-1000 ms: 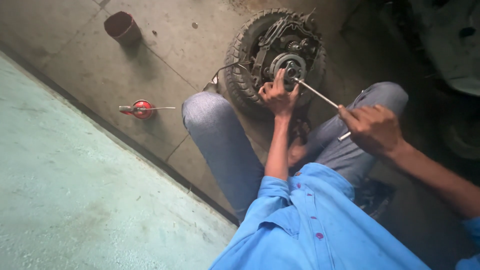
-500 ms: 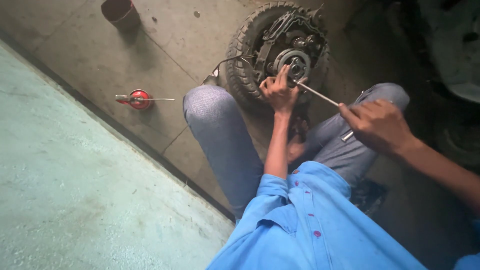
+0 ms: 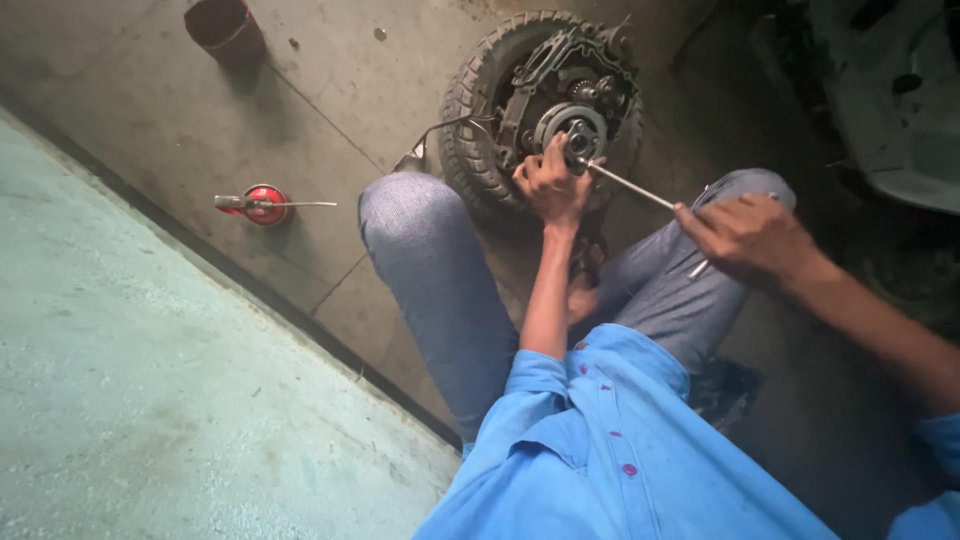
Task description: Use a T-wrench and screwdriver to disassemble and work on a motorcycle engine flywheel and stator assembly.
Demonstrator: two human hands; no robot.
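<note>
Wheel (image 3: 480, 150), tyre and hub, lies on the concrete floor (image 3: 150, 140) between my knees, a touch lower in view than half a second ago. My left hand (image 3: 550, 185) stays pressed on its hub (image 3: 570, 125); my right hand (image 3: 745, 235) remains clenched on the long steel wrench (image 3: 630, 190), handle slightly lower now. Off left, the red oil can (image 3: 262, 204) and dark cup (image 3: 225, 28) have slid downward too.

A wheel (image 3: 545, 110) is lying at the upper centre of the frame, beyond the knees. An oil can (image 3: 262, 204) is sitting on the floor at centre left, with a cup (image 3: 225, 28) standing above it at upper left. A long wrench (image 3: 640, 195) is slanting from the wheel's hub toward the right.
</note>
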